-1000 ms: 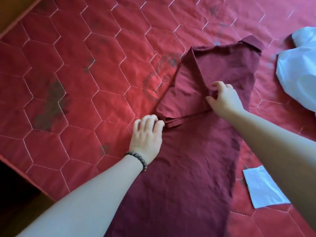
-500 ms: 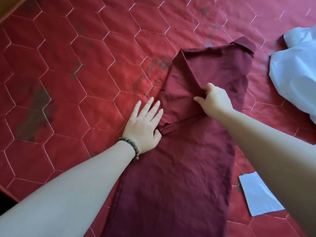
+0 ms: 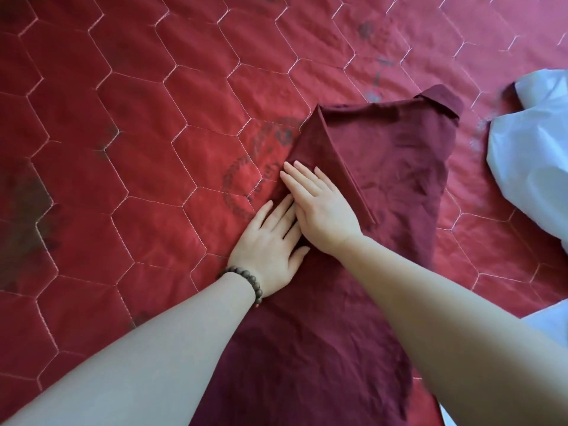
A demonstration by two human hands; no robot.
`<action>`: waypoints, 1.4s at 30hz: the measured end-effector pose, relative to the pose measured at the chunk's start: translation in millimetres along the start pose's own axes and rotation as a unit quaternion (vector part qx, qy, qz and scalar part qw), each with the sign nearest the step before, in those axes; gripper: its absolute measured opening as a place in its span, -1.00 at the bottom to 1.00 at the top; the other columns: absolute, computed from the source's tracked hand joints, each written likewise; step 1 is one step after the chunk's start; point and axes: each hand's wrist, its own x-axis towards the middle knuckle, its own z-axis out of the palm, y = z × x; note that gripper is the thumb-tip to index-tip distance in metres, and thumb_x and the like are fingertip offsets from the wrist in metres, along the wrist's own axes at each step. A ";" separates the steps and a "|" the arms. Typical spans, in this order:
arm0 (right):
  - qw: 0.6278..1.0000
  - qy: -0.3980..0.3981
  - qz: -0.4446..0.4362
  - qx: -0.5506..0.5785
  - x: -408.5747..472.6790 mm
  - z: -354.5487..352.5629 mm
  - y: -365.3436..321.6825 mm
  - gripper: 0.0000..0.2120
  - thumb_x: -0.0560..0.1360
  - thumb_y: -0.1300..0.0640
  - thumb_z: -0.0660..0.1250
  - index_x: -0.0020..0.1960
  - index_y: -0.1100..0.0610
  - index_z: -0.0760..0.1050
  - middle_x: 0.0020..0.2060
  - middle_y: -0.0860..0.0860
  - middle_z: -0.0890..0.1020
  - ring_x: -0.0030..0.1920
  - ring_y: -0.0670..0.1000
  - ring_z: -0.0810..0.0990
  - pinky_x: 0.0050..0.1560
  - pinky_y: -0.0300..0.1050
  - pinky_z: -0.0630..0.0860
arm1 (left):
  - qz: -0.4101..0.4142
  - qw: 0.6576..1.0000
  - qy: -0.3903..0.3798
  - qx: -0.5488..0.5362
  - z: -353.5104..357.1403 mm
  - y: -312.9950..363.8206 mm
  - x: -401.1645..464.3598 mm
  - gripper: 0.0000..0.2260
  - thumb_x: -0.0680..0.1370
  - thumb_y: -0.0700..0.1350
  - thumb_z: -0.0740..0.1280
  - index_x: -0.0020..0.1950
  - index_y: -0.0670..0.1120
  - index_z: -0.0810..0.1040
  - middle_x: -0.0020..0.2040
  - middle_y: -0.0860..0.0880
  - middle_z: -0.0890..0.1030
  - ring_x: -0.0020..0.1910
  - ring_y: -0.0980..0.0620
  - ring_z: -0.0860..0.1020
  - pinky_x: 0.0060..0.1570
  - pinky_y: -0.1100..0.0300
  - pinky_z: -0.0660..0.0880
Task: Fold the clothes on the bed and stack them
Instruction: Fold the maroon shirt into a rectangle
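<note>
A red quilted bed cover [image 3: 129,142] stitched in hexagons fills the view, with dark smudges on its left part, well away from the maroon shirt [image 3: 399,167]. Just left of the shirt, a faded round stamp [image 3: 246,179] is printed on the cover.

The left hand [image 3: 270,244], with a bead bracelet [image 3: 246,279] on its wrist, lies flat with straight fingers at the shirt's left edge, part on the cover and part on the cloth. The right hand [image 3: 319,207] also lies flat, fingers straight and together, pressing on the folded-in sleeve flap of the shirt; it overlaps the fingertips of the left hand. Neither hand grips anything.

The shirt lies spread on the cover, running from the bottom edge of the view up to its collar [image 3: 442,101] at the far end. Its left side is folded in, making a slanted crease just right of the right hand. The right forearm crosses over the shirt's lower right part and hides it there.

Right of the shirt, apart from it, a white garment [image 3: 528,155] lies crumpled on the cover. Another white piece [image 3: 550,329] shows beside the right forearm, mostly hidden.
</note>
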 end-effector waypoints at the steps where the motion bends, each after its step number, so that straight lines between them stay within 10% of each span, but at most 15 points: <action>1: 0.999 -0.008 0.000 -0.033 2.7 -0.3 5.4 -0.54 0.60 0.16 0.06 0.50 0.12 0.29 0.49 0.01 0.29 0.52 0.02 0.17 0.52 0.08 0.07 | 0.001 1.000 0.000 0.000 1.4 -0.3 0.1 -0.44 0.59 0.16 0.08 0.49 -0.14 0.31 0.50 -0.14 0.32 0.54 -0.07 0.13 0.50 -0.05 0.08; 6: 0.987 -0.056 0.014 -0.147 19.3 -6.3 27.3 -0.49 0.61 -0.16 -0.08 0.56 -0.16 0.04 0.56 -0.10 0.08 0.56 -0.01 -0.03 0.53 0.15 -0.09 | -0.007 1.000 -0.019 0.004 3.6 -1.2 0.5 -0.37 0.55 0.25 0.10 0.52 -0.09 0.28 0.53 -0.10 0.25 0.56 -0.09 0.04 0.49 -0.09 0.10; 21: 0.971 0.018 0.181 -0.155 58.8 -27.1 82.0 -0.45 0.61 -0.24 -0.14 0.56 -0.13 -0.03 0.57 -0.02 0.00 0.56 0.00 -0.10 0.50 0.24 -0.21 | 0.005 1.000 0.020 0.003 11.9 -3.7 1.0 -0.35 0.53 0.30 0.13 0.57 0.10 0.11 0.59 -0.06 0.08 0.57 -0.11 0.01 0.49 -0.13 0.06; 27: 0.985 -0.001 0.066 -0.157 -20.8 -28.0 77.6 -0.45 0.60 -0.19 0.04 0.55 -0.04 0.16 0.55 0.03 0.14 0.55 0.03 0.07 0.50 0.27 -0.11 | 0.009 0.999 0.031 0.008 15.5 -4.6 1.2 -0.35 0.52 0.29 0.14 0.57 0.11 0.13 0.59 -0.05 0.09 0.57 -0.11 0.03 0.49 -0.14 0.07; 33: 0.923 -0.013 0.323 -0.207 -53.2 -59.0 130.6 -0.43 0.61 -0.20 -0.15 0.58 -0.04 0.00 0.57 -0.07 -0.02 0.56 -0.05 -0.16 0.44 0.38 -0.21 | 0.010 0.999 0.033 0.009 14.2 -3.9 1.9 -0.36 0.52 0.29 0.13 0.56 0.10 0.15 0.58 -0.06 0.11 0.56 -0.12 0.04 0.49 -0.13 0.07; 42: 0.974 0.033 0.172 -0.140 -111.4 20.2 -24.6 -0.45 0.60 -0.07 0.07 0.55 0.06 0.15 0.55 0.00 0.13 0.56 0.02 0.02 0.45 0.39 -0.06 | 0.020 0.999 0.028 0.020 13.0 -4.7 -0.7 -0.36 0.53 0.30 0.08 0.57 0.08 0.11 0.58 -0.08 0.10 0.57 -0.11 0.02 0.50 -0.12 0.05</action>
